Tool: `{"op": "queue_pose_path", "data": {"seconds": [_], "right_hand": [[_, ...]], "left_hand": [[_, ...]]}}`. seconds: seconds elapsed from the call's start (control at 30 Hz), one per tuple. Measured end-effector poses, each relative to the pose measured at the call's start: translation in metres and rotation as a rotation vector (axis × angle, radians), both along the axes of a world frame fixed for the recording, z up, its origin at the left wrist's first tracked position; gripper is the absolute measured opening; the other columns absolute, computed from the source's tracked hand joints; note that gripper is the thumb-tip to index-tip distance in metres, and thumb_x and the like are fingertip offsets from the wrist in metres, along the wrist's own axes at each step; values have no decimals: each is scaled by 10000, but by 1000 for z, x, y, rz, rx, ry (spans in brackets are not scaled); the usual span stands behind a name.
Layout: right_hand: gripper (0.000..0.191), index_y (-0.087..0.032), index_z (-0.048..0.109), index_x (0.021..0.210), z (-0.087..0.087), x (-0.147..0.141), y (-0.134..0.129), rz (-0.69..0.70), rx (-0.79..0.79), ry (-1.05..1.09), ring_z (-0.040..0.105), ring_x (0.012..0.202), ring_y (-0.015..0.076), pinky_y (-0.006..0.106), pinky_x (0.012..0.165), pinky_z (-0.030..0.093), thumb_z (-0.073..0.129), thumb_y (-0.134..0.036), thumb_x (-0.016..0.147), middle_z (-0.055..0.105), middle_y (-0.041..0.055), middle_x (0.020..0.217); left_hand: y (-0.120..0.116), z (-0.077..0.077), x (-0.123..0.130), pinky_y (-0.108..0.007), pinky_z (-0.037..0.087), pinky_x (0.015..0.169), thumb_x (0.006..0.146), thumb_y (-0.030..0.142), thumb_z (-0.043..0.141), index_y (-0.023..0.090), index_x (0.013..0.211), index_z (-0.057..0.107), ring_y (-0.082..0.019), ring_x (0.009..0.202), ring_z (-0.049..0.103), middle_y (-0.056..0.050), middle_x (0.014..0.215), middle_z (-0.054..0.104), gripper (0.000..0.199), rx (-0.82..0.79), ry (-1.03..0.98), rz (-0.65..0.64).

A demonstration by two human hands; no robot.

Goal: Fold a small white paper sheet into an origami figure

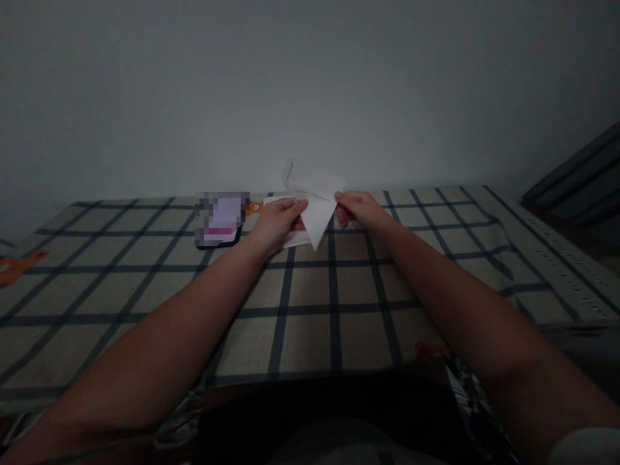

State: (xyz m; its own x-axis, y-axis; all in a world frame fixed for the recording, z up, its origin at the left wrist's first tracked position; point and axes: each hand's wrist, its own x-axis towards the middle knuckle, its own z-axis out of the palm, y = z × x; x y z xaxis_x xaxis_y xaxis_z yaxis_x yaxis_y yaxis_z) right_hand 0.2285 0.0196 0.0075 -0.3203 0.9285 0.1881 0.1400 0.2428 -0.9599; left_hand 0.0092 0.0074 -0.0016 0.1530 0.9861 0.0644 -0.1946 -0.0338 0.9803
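Between my hands, a white folded sheet of paper (318, 223) is held above the table, one pointed corner hanging down. A thin, clear-looking strip or flap rises at its upper left; I cannot tell whether it is part of the paper. My left hand (281, 219) pinches the left side, thumb on top. At the right edge, my right hand (357, 208) grips the paper between thumb and fingers, the other fingers curled. Beneath my left hand lies another flat white piece, mostly covered by the hand.
A phone with a lit, blurred screen (223, 219) lies left of my hands. The table wears a checked cloth (310, 323) with orange bear prints. A pale wall (310, 84) stands directly behind the table. Dark striped fabric (581, 171) shows at the far right.
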Motion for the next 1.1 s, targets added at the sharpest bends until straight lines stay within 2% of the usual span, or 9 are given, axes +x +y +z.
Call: {"op": "queue_pose_path", "data": {"seconds": [0.07, 0.17, 0.27, 0.4, 0.57, 0.73, 0.87, 0.97, 1.1], "right_hand": [[512, -182, 585, 602, -1, 2, 0, 11, 67, -94, 523, 533, 99, 235, 555, 421, 679, -554, 941, 599, 4, 551], [442, -176, 592, 586, 1, 3, -2, -15, 101, -125, 526, 534, 97, 240, 578, 426, 642, -381, 975, 604, 1, 552], [436, -177, 585, 572, 4, 2, -4, -59, 103, -119, 514, 516, 96, 241, 568, 417, 605, -312, 987, 586, -5, 532], [448, -179, 570, 564, 7, 0, -6, -94, 103, -102, 503, 521, 95, 236, 568, 413, 604, -310, 991, 574, -7, 523], [455, -181, 568, 558, 8, -2, -7, -113, 106, -103, 495, 535, 100, 241, 581, 415, 607, -308, 993, 565, -7, 526], [468, -187, 552, 564, 7, -2, -7, -117, 112, -96, 493, 546, 105, 251, 604, 419, 596, -323, 1010, 554, -11, 534], [479, -191, 560, 568, 6, 0, -7, -99, 99, -115, 497, 557, 110, 256, 614, 428, 619, -393, 999, 567, -4, 545], [494, -191, 567, 555, 6, 1, -6, -72, 109, -139, 499, 552, 110, 255, 600, 425, 635, -439, 977, 575, 1, 539], [507, -186, 579, 550, 4, 3, -4, -45, 122, -142, 509, 543, 107, 252, 577, 418, 656, -495, 945, 589, 7, 538]], "left_hand": [[0, -1, 0, -244, 540, 647, 766, 381, 860, 128, 767, 694, -120, 643, 641, -44, 747, 715, 303, -4, 1, -4], [0, -1, 1, -264, 571, 665, 782, 383, 854, 136, 811, 695, -139, 683, 668, -51, 801, 733, 295, -15, -24, -27], [-2, 0, 2, -300, 601, 656, 821, 404, 821, 145, 881, 703, -176, 741, 703, -73, 885, 761, 291, -42, -52, -104], [-6, 0, 4, -276, 597, 645, 824, 365, 823, 129, 851, 705, -155, 690, 692, -68, 815, 756, 266, -88, -17, -195], [-9, 0, 6, -244, 585, 669, 837, 312, 809, 130, 755, 666, -115, 617, 661, -47, 731, 731, 245, -79, -9, -182], [-8, 4, 5, -274, 584, 597, 876, 341, 737, 148, 882, 676, -154, 646, 677, -45, 774, 725, 202, -98, -71, -164], [-5, 6, 4, -265, 570, 574, 850, 299, 724, 172, 931, 679, -140, 647, 639, -17, 799, 701, 157, -39, -141, -97], [-3, 5, 4, -253, 565, 611, 806, 261, 735, 176, 921, 687, -137, 687, 645, -20, 838, 715, 151, 2, -93, -23], [-1, 1, 3, -242, 541, 619, 779, 273, 739, 179, 914, 706, -144, 696, 653, -19, 808, 714, 168, 39, -36, 12]]}}
